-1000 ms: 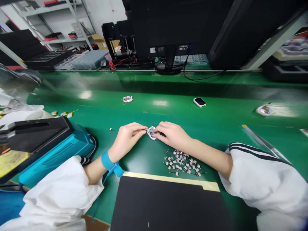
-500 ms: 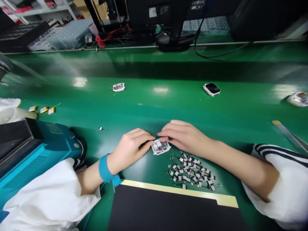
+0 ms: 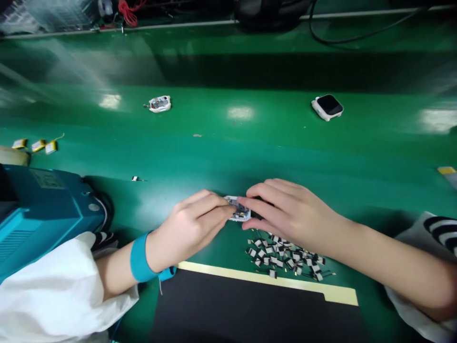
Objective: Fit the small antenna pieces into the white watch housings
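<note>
A small white smartwatch case (image 3: 243,218) lies on the green bench between my hands, its circuit board facing up. My left hand (image 3: 198,216), with a blue wrist strap (image 3: 140,258), has its fingertips pinched together over the left part of the board. Whatever is between those fingertips is hidden. My right hand (image 3: 289,207) grips the case from the right, index finger at the top and thumb by the lower edge. Just below it, a pile of small grey-and-black parts with short wires (image 3: 285,257) lies partly covered by the hand.
Farther back sit another opened watch case (image 3: 160,104) and a watch with a dark screen (image 3: 327,106). At left are a teal machine (image 3: 60,205), yellow-edged battery cells (image 3: 38,145) and one loose wired part (image 3: 135,178). A black mat with a yellow edge (image 3: 257,305) lies in front.
My view has tilted down. The left fingertips have moved from the case's edge onto its board, and my right hand has come lower around the case's right side.
</note>
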`<action>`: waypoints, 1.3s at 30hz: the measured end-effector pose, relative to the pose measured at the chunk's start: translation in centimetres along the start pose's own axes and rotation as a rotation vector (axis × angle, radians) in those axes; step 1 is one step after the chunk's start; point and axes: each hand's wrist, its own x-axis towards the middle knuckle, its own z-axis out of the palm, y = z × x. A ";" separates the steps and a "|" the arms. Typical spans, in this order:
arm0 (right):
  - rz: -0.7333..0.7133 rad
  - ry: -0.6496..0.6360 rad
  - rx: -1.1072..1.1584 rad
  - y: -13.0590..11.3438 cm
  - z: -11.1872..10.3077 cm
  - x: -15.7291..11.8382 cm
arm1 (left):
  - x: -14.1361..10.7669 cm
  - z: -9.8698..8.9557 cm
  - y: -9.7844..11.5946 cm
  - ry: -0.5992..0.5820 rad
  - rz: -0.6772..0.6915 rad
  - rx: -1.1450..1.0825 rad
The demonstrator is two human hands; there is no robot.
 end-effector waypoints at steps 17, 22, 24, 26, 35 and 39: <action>0.135 0.043 0.468 1.8 1.6 0.8 | 1.1 0.1 0.3 0.014 -0.029 0.236; 0.187 0.026 0.444 1.9 1.7 1.0 | 1.1 -0.1 0.4 -0.003 -0.030 0.289; 0.203 0.026 0.454 1.9 1.8 1.0 | 1.1 -0.1 0.4 -0.019 -0.016 0.285; 0.212 0.026 0.465 1.9 1.8 1.0 | 1.1 -0.1 0.4 -0.024 0.003 0.282; 0.208 0.008 0.451 2.0 1.7 1.0 | 1.4 0.1 0.4 -0.021 0.016 0.282; 0.216 0.009 0.440 2.0 1.7 1.0 | 1.4 0.3 0.3 -0.022 0.025 0.302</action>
